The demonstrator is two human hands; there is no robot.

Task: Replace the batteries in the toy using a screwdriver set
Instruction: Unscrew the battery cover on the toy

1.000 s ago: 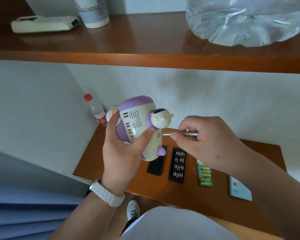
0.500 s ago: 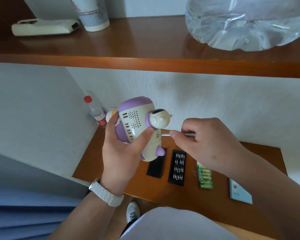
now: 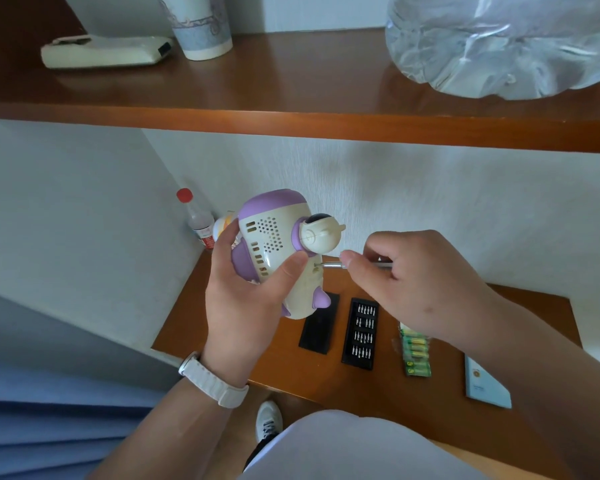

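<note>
Above the desk (image 3: 378, 393), mid-air: toy (image 3: 278, 244) (purple/cream, vented back toward camera) gripped by L hand (image 3: 250, 306) — fingers wrapped behind, thumb pressed on the shell just beside the screw recess. R hand (image 3: 413, 285) pinches the slim screwdriver (image 3: 329, 266) between thumb and fingertips, shaft approx. level, tip seated in the recess.

Change vs. a second ago: toy and tip sit practically where they were. Only the R fingertips have crept along the shaft, so less metal shows between fingertip and toy. Reading: driver is being twirled on the cover screw, i.e. task is early — cover on, no cells out.

Surroundings: on desk below, bit tray (image 3: 361, 334) w/ black lid (image 3: 318, 323) just beside; pack of green batteries (image 3: 417, 355) to its right, seemingly still wrapped; pale booklet (image 3: 485, 382) further right; red-capped bottle (image 3: 196, 216) in the corner behind the toy. Upper shelf (image 3: 291, 84) carries a cup (image 3: 203, 26), a flat white device (image 3: 101, 51) and a clear plastic container (image 3: 499, 46).

Obstructions: toy's round side knob (image 3: 317, 237) overhangs the screw and the L thumb crowds it, leaving little room for the R fingers. Screw is too small to tell whether it has risen.
</note>
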